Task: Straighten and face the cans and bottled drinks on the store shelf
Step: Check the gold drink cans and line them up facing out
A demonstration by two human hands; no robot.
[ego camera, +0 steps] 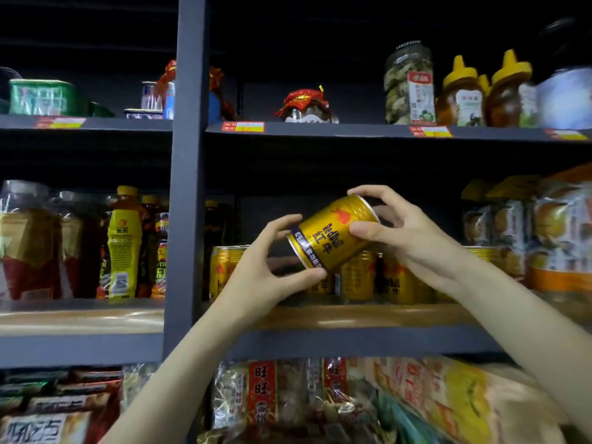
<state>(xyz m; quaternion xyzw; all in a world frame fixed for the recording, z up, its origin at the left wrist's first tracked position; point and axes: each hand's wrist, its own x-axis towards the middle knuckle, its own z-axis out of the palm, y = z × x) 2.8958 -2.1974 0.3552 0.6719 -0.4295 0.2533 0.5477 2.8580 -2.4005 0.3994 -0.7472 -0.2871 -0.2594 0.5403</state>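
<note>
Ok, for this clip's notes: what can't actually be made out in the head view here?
- Row of gold cans on the middle shelf: partly hidden by both hands and the held can, so their facing and count are unclear.
- Held can's top: turned away from the camera.
- Price tags: blurred, unreadable.
- Left hand's fingertips behind the can: hidden.
- Upper shelf back: too dark.
- Bagged goods at right: cut off by the frame edge.
</note>
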